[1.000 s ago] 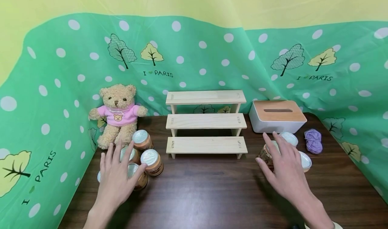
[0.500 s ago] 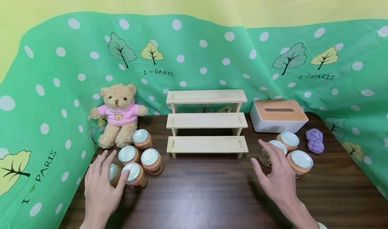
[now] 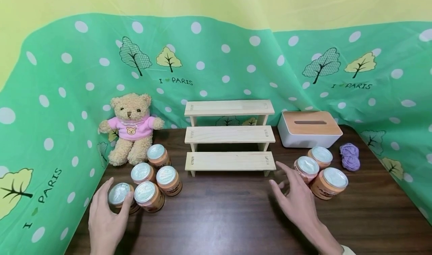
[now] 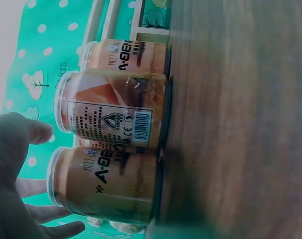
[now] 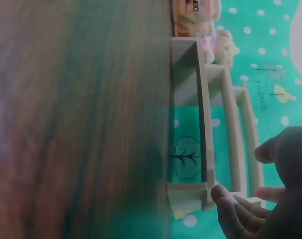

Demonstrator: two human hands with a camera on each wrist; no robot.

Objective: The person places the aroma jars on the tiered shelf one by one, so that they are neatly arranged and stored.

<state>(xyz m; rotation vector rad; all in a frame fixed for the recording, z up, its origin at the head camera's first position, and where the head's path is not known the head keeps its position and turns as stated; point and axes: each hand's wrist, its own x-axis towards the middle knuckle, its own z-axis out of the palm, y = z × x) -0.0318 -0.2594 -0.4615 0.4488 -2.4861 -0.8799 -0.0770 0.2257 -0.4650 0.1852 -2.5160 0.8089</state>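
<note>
Several orange jars with silver lids (image 3: 167, 178) stand clustered at the table's left. My left hand (image 3: 119, 190) lies open at the nearest jar (image 3: 119, 195), thumb on one side and fingers on the other, without a firm hold. The left wrist view shows that hand (image 4: 39, 184) just off the jar's lid (image 4: 54, 177), with labelled jars (image 4: 113, 122) beside it. Three more jars (image 3: 329, 182) stand at the right. My right hand (image 3: 281, 178) hovers open just left of them with fingers spread, holding nothing. In the right wrist view this hand (image 5: 240, 174) is in front of the wooden stand (image 5: 221, 114).
A three-step wooden stand (image 3: 229, 135) is at the middle back of the dark wooden table (image 3: 219, 217). A teddy bear (image 3: 131, 127) in a pink shirt sits back left. A white tissue box (image 3: 309, 128) and purple yarn (image 3: 349, 156) are back right. Green dotted cloth (image 3: 50, 97) surrounds the table.
Both hands have drawn back toward me. The left slid off the jar cluster to the nearest jar. The right moved left, uncovering the three right jars.
</note>
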